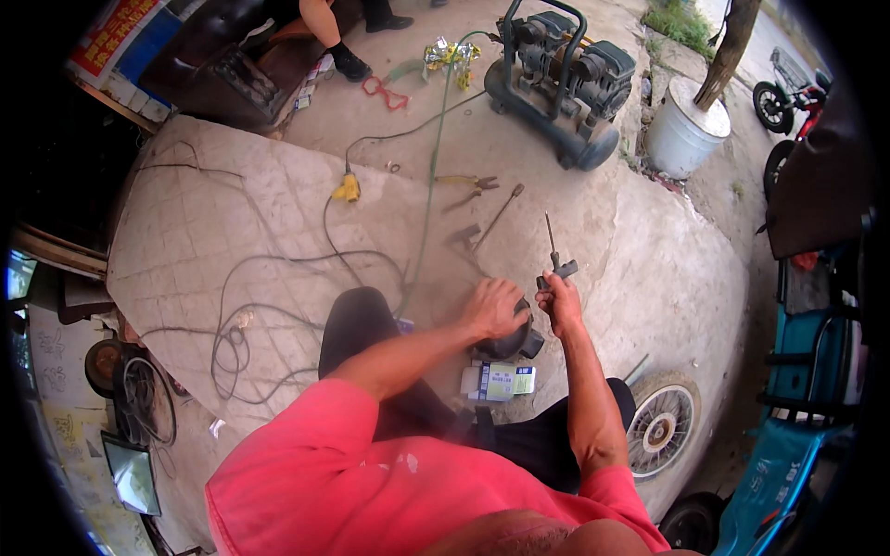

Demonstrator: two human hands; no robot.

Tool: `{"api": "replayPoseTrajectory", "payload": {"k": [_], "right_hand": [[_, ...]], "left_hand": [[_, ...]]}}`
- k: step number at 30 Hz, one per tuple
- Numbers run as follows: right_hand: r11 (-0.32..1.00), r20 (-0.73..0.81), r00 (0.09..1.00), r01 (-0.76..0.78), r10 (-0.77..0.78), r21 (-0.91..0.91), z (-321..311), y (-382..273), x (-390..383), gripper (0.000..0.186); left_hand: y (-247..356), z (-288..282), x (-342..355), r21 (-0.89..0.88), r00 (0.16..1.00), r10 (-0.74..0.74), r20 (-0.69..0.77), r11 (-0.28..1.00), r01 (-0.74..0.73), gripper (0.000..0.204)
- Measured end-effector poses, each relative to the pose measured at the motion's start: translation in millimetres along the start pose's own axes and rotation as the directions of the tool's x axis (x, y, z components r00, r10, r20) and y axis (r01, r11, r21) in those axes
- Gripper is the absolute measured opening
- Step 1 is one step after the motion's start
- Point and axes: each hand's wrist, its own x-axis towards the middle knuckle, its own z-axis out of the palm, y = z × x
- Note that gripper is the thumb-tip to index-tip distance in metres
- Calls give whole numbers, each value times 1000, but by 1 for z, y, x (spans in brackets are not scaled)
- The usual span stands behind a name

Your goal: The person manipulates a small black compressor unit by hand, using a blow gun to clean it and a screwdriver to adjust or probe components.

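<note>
My right hand (559, 304) is closed around the dark handle of a T-handled tool (554, 261), whose thin metal shaft points up and away from me. Close by on the left, my left hand (496, 309) curls over a black curved rubbery thing (505, 343) between my knees; its exact kind is hard to make out, and the hand hides part of it. Just nearer to me lies a small white, blue and green carton (501, 381). Beyond my hands, a hammer (465, 237), a long thin metal rod (498, 218) and yellow-handled pliers (473, 183) rest on the concrete.
An air compressor (561, 83) stands ahead, beside a white bucket (688, 130) holding a wooden post. Cables (232, 343) and a yellow connector (347, 187) lie on the left. A spoked wheel (660, 429) is by my right leg; a teal vehicle (774, 473) stands beyond.
</note>
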Motion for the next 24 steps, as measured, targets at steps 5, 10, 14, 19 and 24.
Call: {"api": "replayPoseTrajectory", "payload": {"k": [5,10,14,19,24], "right_hand": [[1000,-6,1000,-10,10,3,-1,0,1,34],[1000,-7,1000,-18,18,13,0,0,0,34],[1000,-4,1000,-21,21,3,-1,1,2,35],[999,-16,1000,-19,19,-29,0,3,4,40],[999,-14,1000,-26,25,-28,3,3,2,40]], "left_hand": [[2,-3,1,-20,1000,-6,27,1000,7,42],[1,-2,0,-25,1000,-3,18,1000,3,42],[4,-6,1,-32,999,-17,32,999,18,42],[2,-7,-1,-56,1000,-6,25,998,8,42],[2,-8,-2,-72,1000,-14,16,997,15,44]]}}
